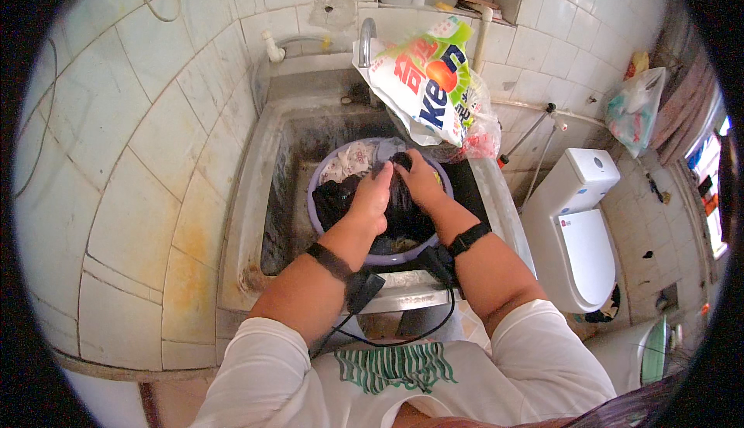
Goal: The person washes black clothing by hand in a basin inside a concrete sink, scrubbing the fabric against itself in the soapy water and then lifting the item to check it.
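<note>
Your right hand [418, 180] curls on bunched, soft dark cloth [401, 205]; your left hand [373, 195] presses alongside, its fingers hidden, so their closure cannot be told. The cloth lies inside a round, smooth lavender basin [312, 209]. Open room separates its rim from the stained, straight-edged sink's [237, 230] left wall.
</note>
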The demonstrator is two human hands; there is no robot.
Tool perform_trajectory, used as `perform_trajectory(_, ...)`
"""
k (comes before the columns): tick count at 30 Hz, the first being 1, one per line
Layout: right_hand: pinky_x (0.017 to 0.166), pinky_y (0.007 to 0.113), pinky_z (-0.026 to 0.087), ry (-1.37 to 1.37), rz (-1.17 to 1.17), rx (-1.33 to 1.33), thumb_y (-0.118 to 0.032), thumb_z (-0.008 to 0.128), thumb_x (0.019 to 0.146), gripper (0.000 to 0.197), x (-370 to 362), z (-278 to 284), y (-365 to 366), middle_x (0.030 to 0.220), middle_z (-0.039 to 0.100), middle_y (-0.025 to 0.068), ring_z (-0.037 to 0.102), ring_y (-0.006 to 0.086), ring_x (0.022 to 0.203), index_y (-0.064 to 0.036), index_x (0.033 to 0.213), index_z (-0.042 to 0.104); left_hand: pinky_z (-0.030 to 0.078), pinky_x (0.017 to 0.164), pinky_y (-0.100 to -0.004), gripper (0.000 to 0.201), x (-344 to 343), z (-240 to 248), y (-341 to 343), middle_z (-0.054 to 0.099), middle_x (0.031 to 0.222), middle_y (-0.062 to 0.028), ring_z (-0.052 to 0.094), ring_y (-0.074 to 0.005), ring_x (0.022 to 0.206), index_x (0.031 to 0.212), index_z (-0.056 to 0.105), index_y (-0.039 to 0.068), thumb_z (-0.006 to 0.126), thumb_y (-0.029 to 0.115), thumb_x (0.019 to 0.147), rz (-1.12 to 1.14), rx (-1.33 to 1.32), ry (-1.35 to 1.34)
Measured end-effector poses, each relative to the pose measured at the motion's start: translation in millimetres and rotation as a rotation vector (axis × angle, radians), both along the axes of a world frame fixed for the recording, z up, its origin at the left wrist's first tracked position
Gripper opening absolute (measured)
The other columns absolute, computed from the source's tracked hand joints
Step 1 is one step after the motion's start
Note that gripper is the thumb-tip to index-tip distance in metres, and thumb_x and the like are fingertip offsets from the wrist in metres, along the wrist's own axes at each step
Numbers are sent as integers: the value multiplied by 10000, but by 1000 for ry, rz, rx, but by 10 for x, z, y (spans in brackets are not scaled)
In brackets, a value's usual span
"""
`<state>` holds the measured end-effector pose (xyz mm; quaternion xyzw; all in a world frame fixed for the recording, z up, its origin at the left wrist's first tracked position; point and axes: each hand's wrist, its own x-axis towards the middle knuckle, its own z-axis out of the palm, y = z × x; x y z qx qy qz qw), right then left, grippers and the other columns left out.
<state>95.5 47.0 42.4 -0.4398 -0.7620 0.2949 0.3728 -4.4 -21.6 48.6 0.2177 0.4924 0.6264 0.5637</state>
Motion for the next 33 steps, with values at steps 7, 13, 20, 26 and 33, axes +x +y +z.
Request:
perform_trajectory(7, 808, 345, 441, 93, 200, 177, -173, 612, 818, 340, -107, 177, -234, 910, 590, 213, 584, 330, 888, 9, 1080, 497, 394, 897, -393, 480, -272, -138, 100, 524, 1182, -121, 498, -259, 1057, 1229, 470, 24, 445, 399, 930, 64, -119, -201)
perform_trajectory(13, 784, 436, 460, 9, 71, 177, -183, 604, 787, 325, -112, 265, -238, 881, 611, 265, 589, 421, 885, 2, 1033, 499, 417, 883, -404, 406, -74, -311, 133, 547, 1150, -121, 522, -261, 1061, 1190, 491, 24, 403, 337, 948, -9, -54, -276)
perform_trajectory(20, 807, 471, 445, -71, 58, 93, -212, 600, 780, 374, -75, 99, -152, 922, 594, 295, 562, 456, 911, 23, 1051, 493, 436, 864, -410, 590, -96, -119, 39, 555, 1141, -167, 551, -282, 1011, 1217, 464, -47, 391, 466, 934, 37, -92, -208)
perform_trajectory(26, 749, 484, 462, -76, 359, 79, -215, 591, 766, 350, -143, 401, -498, 872, 591, 298, 566, 450, 861, -14, 1033, 486, 461, 820, -411, 475, -297, -309, 82, 590, 1026, -119, 567, -263, 952, 1063, 550, 29, 390, 459, 940, 32, 60, -416)
perform_trajectory(33, 805, 498, 452, -46, -40, 93, -236, 584, 775, 367, -20, 106, -94, 991, 578, 301, 569, 437, 915, -14, 1055, 496, 474, 822, -373, 447, -13, -70, 69, 613, 1029, -110, 598, -242, 931, 1102, 552, 14, 470, 410, 911, -165, -85, -392)
